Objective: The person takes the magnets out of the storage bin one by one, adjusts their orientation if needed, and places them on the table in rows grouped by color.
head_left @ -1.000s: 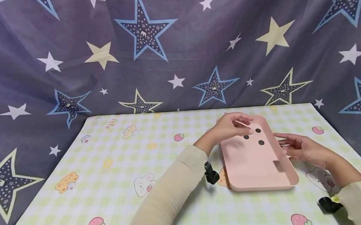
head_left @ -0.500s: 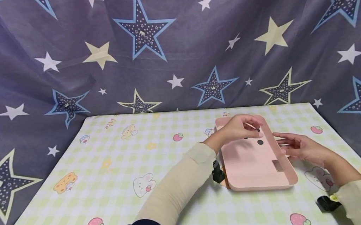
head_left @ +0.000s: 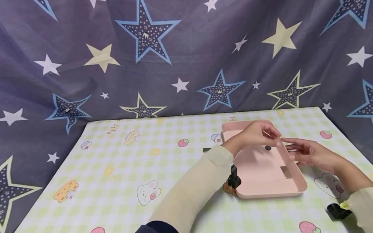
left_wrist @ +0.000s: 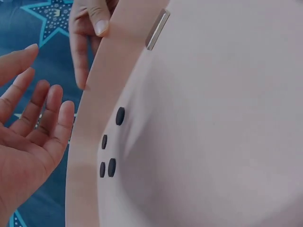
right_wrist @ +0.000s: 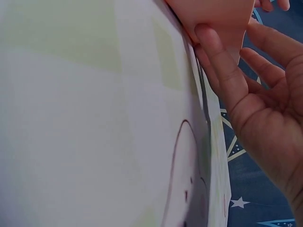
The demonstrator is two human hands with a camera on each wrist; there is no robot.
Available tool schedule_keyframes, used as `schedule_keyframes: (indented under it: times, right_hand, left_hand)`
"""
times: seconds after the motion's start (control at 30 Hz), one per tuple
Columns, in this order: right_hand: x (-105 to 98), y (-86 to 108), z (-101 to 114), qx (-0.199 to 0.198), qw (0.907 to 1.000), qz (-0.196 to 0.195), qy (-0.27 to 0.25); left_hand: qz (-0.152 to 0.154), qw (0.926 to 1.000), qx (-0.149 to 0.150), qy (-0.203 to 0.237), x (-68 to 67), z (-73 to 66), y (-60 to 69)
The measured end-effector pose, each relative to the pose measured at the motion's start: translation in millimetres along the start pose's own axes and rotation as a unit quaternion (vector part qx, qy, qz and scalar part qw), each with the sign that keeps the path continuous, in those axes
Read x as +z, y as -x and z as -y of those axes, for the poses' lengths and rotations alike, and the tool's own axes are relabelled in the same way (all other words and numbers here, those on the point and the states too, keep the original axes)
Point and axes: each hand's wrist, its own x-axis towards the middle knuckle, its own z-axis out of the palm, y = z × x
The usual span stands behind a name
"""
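Observation:
A shallow pink tray (head_left: 260,176) lies on the table. Several flat black discs (left_wrist: 120,116) and a small shiny rectangular piece (left_wrist: 158,29) are on its floor near the right side. My left hand (head_left: 259,132) hovers over the tray's far half, fingertips near the right rim. In the left wrist view its fingers are loosely bent with nothing between them. Against the outside of the tray's right wall rest the thumb and fingers of my right hand (head_left: 316,155). The right wrist view shows that hand's fingers (right_wrist: 225,66) extended along the wall.
A checked cloth with cartoon prints covers the table (head_left: 113,195). A small dark rectangle (head_left: 206,149) shows left of the tray, partly behind my left sleeve. A starry curtain (head_left: 169,66) hangs behind. Each wrist carries a black camera mount (head_left: 234,178).
My left hand has moved right across the tray, from above the discs to the right rim. The dark rectangle left of the tray has come into view. My right hand stays against the wall.

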Motion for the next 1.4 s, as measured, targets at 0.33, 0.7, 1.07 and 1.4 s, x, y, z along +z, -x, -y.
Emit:
schedule_keyframes:
  times: [0.33,0.7,1.07,1.4]
  right_hand:
    - [-1,2.1,-4,-0.016,0.9998,0.0,-0.01]
    - [-2,-0.7,-5,-0.04,0.9986,0.031,-0.016]
    - [0,-0.9,-3,-0.029,0.9994,0.019,-0.005]
    - [0,-0.9,-3,-0.025,0.9996,0.014,-0.005]
  left_hand:
    - [0.034,0.9969,-0.069,-0.02,18.9,6.2,-7.2]
    - [0.074,0.9855,-0.116,-0.1,33.0,8.6,-6.6]
    - [0.14,0.9501,-0.122,-0.251,37.2,10.5,-7.0]
    - [0.174,0.9347,-0.118,-0.287,42.7,10.9,-8.7]
